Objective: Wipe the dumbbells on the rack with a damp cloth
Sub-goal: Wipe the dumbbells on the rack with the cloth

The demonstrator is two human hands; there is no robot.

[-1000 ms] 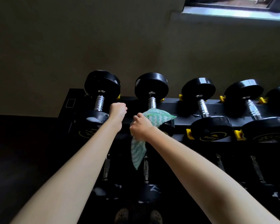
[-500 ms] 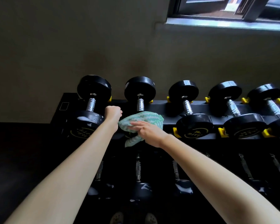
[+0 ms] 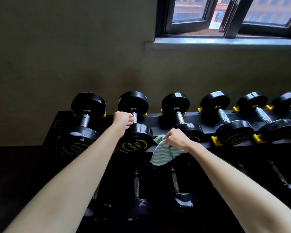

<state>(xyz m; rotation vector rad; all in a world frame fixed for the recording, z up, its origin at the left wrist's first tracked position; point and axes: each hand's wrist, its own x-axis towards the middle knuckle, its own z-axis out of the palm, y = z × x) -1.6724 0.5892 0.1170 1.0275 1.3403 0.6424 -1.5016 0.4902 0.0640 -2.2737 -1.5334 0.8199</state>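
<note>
Several black dumbbells with chrome handles lie across the top tier of a black rack (image 3: 160, 122). My left hand (image 3: 123, 120) grips the handle of the second dumbbell from the left (image 3: 136, 133), just behind its near head. My right hand (image 3: 176, 139) holds a green and white zigzag cloth (image 3: 162, 153) in front of the third dumbbell (image 3: 179, 105), whose near head is partly hidden by the hand. The cloth hangs below the rack's front rail, between the second and third dumbbells.
The leftmost dumbbell (image 3: 86, 115) has wet patches on its near head. More dumbbells (image 3: 225, 121) continue to the right in yellow cradles. A lower tier (image 3: 136, 184) holds further dumbbells in shadow. A wall and a window (image 3: 225, 17) stand behind the rack.
My left hand moved from beside the first dumbbell onto the second dumbbell's handle. My right hand carried the cloth off the second dumbbell's near head and rightward toward the third.
</note>
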